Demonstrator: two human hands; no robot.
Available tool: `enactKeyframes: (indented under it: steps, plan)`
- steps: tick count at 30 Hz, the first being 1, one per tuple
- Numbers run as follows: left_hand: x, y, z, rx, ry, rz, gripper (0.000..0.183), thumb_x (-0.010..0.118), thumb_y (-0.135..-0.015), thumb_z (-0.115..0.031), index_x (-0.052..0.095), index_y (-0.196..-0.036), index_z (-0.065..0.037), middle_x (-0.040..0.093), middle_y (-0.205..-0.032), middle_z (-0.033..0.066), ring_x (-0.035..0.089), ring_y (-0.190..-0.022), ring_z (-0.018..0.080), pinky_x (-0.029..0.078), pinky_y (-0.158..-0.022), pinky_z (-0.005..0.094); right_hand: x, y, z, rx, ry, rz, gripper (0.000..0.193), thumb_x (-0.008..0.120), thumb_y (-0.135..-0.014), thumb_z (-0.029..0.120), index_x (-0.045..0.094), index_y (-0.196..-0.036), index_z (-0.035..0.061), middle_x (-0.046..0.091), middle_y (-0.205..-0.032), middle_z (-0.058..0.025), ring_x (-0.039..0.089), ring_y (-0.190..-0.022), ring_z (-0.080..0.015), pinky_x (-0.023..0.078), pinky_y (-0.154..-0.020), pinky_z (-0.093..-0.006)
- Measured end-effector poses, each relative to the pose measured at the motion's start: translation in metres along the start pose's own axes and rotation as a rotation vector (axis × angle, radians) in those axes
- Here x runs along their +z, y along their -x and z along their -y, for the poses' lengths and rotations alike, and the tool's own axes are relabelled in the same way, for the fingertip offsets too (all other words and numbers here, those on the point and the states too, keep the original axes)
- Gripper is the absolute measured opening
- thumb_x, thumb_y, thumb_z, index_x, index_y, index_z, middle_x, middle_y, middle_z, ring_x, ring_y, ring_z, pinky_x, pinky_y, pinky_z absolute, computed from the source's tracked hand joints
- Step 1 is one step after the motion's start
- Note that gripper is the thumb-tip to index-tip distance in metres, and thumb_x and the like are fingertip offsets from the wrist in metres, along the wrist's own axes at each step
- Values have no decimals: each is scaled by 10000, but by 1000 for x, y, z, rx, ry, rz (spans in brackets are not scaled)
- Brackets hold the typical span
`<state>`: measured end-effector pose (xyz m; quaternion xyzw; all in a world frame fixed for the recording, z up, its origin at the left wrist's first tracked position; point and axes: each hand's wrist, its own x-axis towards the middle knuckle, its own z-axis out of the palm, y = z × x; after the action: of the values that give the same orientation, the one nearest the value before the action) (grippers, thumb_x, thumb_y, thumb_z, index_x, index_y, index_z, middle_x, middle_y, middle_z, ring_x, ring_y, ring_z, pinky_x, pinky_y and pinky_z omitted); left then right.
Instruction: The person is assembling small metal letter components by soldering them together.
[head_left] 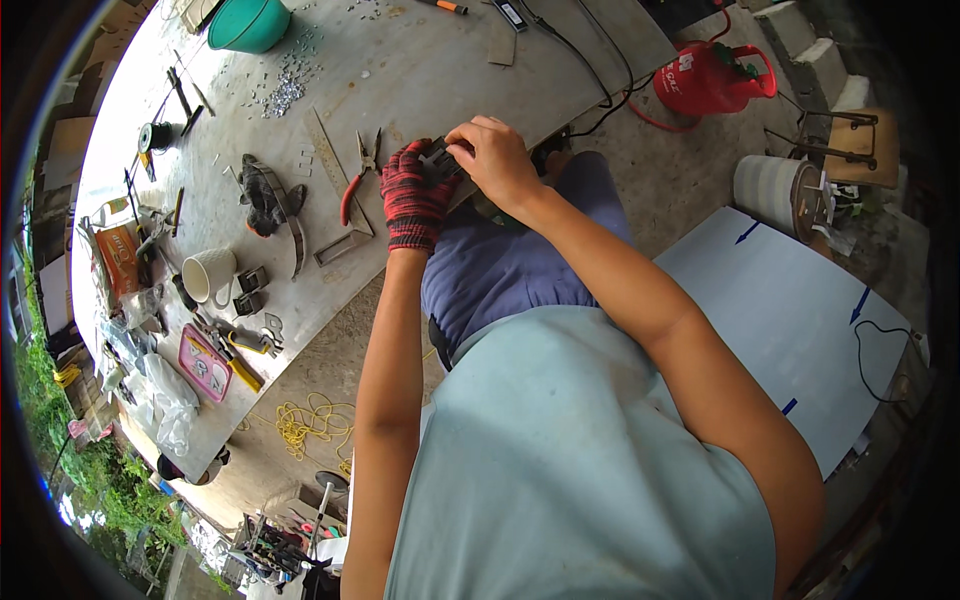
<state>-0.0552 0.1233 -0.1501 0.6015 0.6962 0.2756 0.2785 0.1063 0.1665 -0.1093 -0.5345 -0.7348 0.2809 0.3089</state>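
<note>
My left hand, in a red-and-black striped knit glove, is closed around a small dark metal piece at the table's near edge. The bare fingers of my right hand pinch the same piece from the right; they hide much of it, so its full shape does not show. Just left of the glove lie pliers with red handles, their jaws pointing away from me. Beside them a long steel try square rests flat on the table. Farther left is a crumpled dark glove next to a curved metal strip.
A teal bowl stands by scattered small metal bits. At left are a white mug, a pink tray and several tools. Black cables cross the table's far right; a red gas cylinder stands beyond on the floor.
</note>
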Motion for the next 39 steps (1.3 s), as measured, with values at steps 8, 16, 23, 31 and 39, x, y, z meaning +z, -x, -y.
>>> enactKeyframes:
  steps: [8, 16, 23, 31, 39]
  plan:
    - [12, 20, -24, 97, 243, -274, 641, 894, -728, -94, 614, -1303, -60, 641, -1174, 92, 645, -1058, 234, 529, -961, 367, -26, 1, 23, -206, 10, -41, 111, 765, -854, 46, 731, -960, 36, 688, -931, -88, 657, -904, -294, 546, -804, -403]
    - [11, 24, -49, 155, 251, -400, 626, 895, -706, -97, 602, -1256, -37, 618, -1151, 119, 631, -1058, 270, 525, -951, 390, -46, 1, 38, -288, 63, -103, 170, 774, -817, 12, 715, -973, 43, 682, -956, -75, 647, -922, -284, 549, -828, -394]
    - [18, 29, -62, 118, 416, -377, 645, 904, -690, -117, 600, -1250, -22, 603, -1141, 150, 633, -1045, 308, 540, -926, 399, -60, 2, 41, -399, 117, -147, 225, 790, -789, -5, 724, -992, 67, 703, -955, -47, 665, -895, -256, 561, -796, -382]
    - [8, 30, -77, 148, 335, -383, 660, 933, -659, -144, 609, -1222, -28, 622, -1132, 163, 634, -1038, 347, 540, -908, 424, -68, 2, 45, -451, 95, -163, 239, 800, -794, -9, 728, -1006, 77, 725, -953, -41, 684, -866, -248, 564, -775, -367]
    - [-1, 36, -89, 119, 335, -375, 701, 958, -628, -152, 608, -1224, -33, 623, -1121, 152, 634, -1035, 336, 541, -903, 424, -84, 5, 49, -274, -100, -223, 173, 747, -913, 4, 710, -1075, 55, 751, -984, -76, 734, -853, -220, 568, -771, -321]
